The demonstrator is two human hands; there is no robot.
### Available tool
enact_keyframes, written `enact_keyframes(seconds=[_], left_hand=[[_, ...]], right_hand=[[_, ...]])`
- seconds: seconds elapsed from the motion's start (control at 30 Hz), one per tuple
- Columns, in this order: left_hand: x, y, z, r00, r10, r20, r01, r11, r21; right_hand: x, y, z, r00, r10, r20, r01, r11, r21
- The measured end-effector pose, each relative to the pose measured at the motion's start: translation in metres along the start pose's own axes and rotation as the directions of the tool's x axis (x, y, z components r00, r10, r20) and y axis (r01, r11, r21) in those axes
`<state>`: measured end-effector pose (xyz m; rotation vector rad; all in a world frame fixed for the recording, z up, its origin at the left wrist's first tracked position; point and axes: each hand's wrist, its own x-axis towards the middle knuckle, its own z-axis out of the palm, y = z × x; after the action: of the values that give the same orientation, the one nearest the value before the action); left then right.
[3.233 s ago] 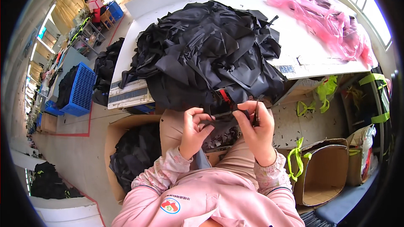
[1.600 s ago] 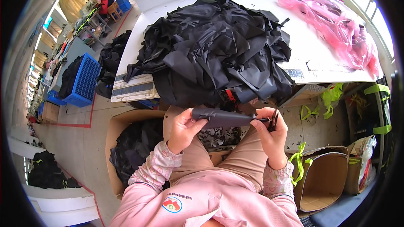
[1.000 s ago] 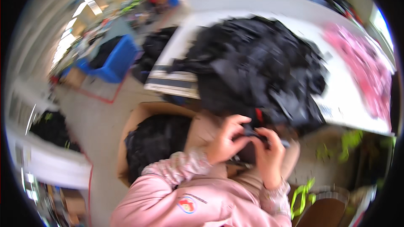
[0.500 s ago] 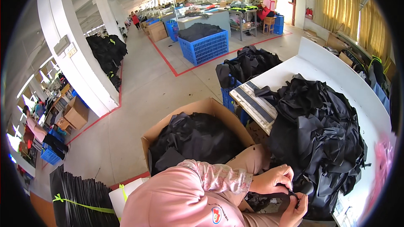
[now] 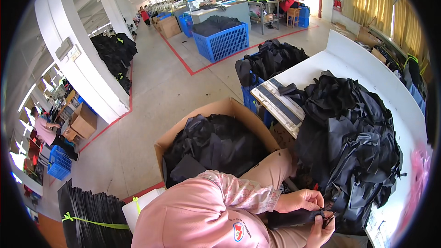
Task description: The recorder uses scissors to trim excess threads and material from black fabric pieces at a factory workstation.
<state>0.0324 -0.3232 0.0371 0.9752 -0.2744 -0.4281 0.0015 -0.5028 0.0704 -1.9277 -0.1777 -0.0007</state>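
Low at the right, my left hand (image 5: 299, 200) is closed, thumb and fingers pinched at the edge of a black fabric piece (image 5: 291, 218). Just below it, my right hand (image 5: 320, 233) grips the same piece near its end. Something small and dark shows at the right fingertips, too small to make out. The fabric piece stretches leftward above my lap. A large heap of black fabric pieces (image 5: 351, 131) lies on the white table (image 5: 317, 64) beside my hands. A small red tip (image 5: 316, 186) shows just above my left hand; the rest of it is hidden.
An open cardboard box (image 5: 159, 149) full of black fabric stands in front of me. Beyond it are blue crates (image 5: 220, 46) with black fabric. A tied black stack (image 5: 92, 213) is at lower left, near a white pillar (image 5: 82, 59). Co-workers are at far right and left.
My hands have moved slightly apart, and more of the black fabric piece now shows between and left of them. The red tip has come into view. The view has shifted a little.
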Motion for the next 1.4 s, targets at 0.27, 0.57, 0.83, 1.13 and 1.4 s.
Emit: enact_keyframes(seconds=[0.27, 0.57, 0.83, 1.13, 1.4], left_hand=[[-0.005, -0.005, -0.011, 0.997, -0.066, 0.027, 0.058, 0.972, 0.226], [0.005, 0.013, -0.021, 0.992, 0.018, 0.123, -0.078, 0.859, 0.506], [0.01, 0.01, -0.013, 0.969, -0.229, 0.096, 0.219, 0.97, 0.102], [0.01, 0.002, -0.008, 0.994, -0.069, 0.084, 0.07, 0.998, -0.008], [0.01, -0.009, -0.009, 0.972, 0.233, -0.034, -0.209, 0.922, 0.327]], right_hand=[[0.003, -0.006, 0.01, 0.99, 0.126, -0.058, -0.109, 0.965, 0.236], [0.022, 0.019, 0.01, 0.991, 0.136, 0.013, -0.134, 0.945, 0.3], [0.024, 0.03, -0.003, 0.995, 0.052, 0.082, -0.09, 0.799, 0.595], [0.033, 0.044, 0.01, 0.997, 0.03, 0.069, -0.066, 0.793, 0.606], [0.012, 0.038, 0.004, 0.939, -0.107, -0.326, 0.088, 0.994, -0.071]])
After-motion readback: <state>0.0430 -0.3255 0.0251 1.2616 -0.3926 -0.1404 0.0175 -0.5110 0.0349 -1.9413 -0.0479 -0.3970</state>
